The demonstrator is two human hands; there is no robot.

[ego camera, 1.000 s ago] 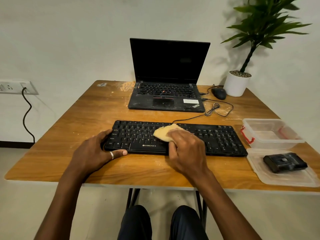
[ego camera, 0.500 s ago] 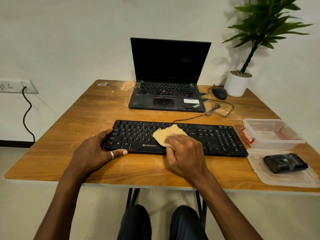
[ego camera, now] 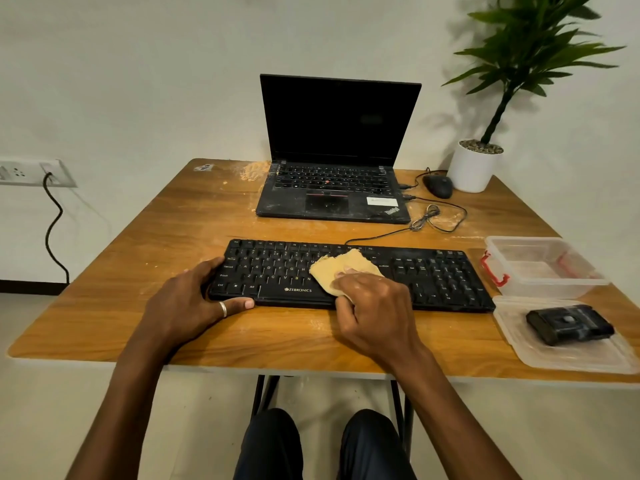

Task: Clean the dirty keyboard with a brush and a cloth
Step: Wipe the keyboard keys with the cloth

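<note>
From the head view, the keyboard lies along the table's front edge, about midway between its left and right edges. The left hand grips its left end, thumb along the front rim and fingers wrapped over the side. The right hand has its fingers curled over a bunched tan cloth, pressing it onto the middle keys. The main risk, I judge, is pressure: a crumpled cloth dragged hard could catch a key edge and lift a cap, or push the pale dust down between the keys rather than off them. The right-hand keys look greyer, so that part seems not yet wiped. If the left hand loosens, a sideways stroke could slide the keyboard toward the box by the right edge or tug its cable — and loosened dust may fall over the front edge onto the knees.
</note>
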